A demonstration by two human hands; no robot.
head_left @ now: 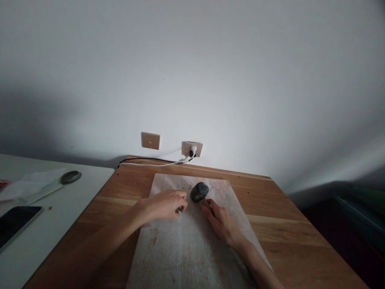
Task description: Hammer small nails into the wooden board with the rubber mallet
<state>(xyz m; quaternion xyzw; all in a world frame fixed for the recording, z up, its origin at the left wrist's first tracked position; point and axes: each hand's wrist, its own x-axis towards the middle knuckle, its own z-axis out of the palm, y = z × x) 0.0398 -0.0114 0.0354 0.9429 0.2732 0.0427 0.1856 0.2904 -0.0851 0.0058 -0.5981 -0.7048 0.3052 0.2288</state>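
My right hand [221, 220] is wrapped round the handle of a hammer with a thick, dark, blocky head [199, 192]. The head is held over the far part of a pale, worn board [180, 249]. Just left of it, my left hand [168, 204] is closed above the board. A small shiny metal piece [179, 211] pokes out of that fist; its exact kind is too small to tell. Beyond the left hand, several thin nails [184, 186] stand in a row near the board's far edge. A few more thin pieces [215, 188] lie right of the hammer head.
The board lies on a wooden table [285, 233] against a white wall. Black and white cables [150, 163] run along its back edge to a wall socket [192, 149]. On the white table [60, 224] at left are a phone [18, 222], a tape roll [71, 177] and a plastic bag [36, 184].
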